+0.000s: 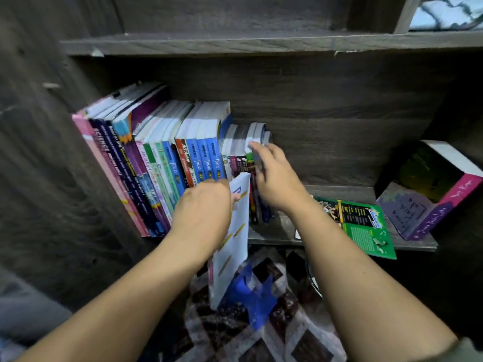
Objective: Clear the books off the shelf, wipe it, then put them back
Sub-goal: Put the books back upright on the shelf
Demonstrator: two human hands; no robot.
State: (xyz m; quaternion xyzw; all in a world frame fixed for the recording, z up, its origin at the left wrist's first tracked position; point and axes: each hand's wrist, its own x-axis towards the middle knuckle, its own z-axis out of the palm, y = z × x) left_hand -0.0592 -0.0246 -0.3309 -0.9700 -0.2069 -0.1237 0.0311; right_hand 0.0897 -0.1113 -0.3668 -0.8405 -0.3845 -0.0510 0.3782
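A row of upright books (156, 158) fills the left half of the dark wooden shelf (339, 192). My left hand (203, 207) grips a thin white book (234, 231) with yellow marks, which sticks out past the shelf's front edge. My right hand (274, 176) rests with straight fingers against the small dark books (258, 152) at the right end of the row. A green magazine (358, 226) lies flat on the shelf to the right. A thick purple and pink book (428, 192) leans against the right wall.
An upper shelf board (261, 43) runs above the books. The cabinet's left side panel (39, 152) stands close to my left arm. Below the shelf lies a patterned rug (287, 322) with a blue plastic piece (253, 293) on it.
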